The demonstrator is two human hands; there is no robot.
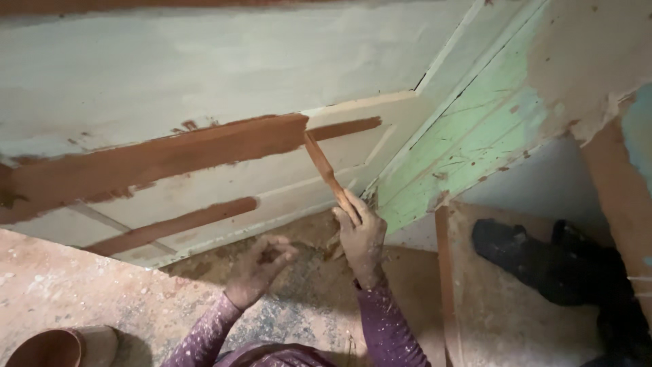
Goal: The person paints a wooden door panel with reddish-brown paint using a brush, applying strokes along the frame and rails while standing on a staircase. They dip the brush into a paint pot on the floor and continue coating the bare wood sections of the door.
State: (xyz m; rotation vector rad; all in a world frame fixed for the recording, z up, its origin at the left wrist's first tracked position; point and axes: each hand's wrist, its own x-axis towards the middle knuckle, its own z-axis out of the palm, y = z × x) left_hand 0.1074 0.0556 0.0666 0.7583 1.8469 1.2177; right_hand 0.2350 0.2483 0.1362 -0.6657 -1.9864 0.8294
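The right hand (361,234) is closed around the lower end of a paint-coated brush handle (331,178), which slants up and to the left; its tip meets the pale green door panel (204,75) at the right end of a broad brown painted band (156,160); the bristles themselves are hard to tell apart from the wet paint; a thinner brown streak (343,128) carries on to the right of the tip along the panel's raised moulding; a second, narrower brown stripe (173,225) lies lower on the door, well apart from the brush. The left hand (259,266) hangs free below the door with its fingers loosely curled, thumb and forefinger near each other, and holds nothing that can be seen (both sleeves are purple and speckled with paint); it is just beside the right wrist but not touching it. Under the hands is a dusty, stained floor (102,292); at the lower left edge stands a brown-rimmed pot (58,346), only partly in view. To the right of the door runs a brighter green, scratched frame (468,143), and beyond it a dark bundle (543,261) lies on the ground, beside a brown-stained wall edge (618,190).
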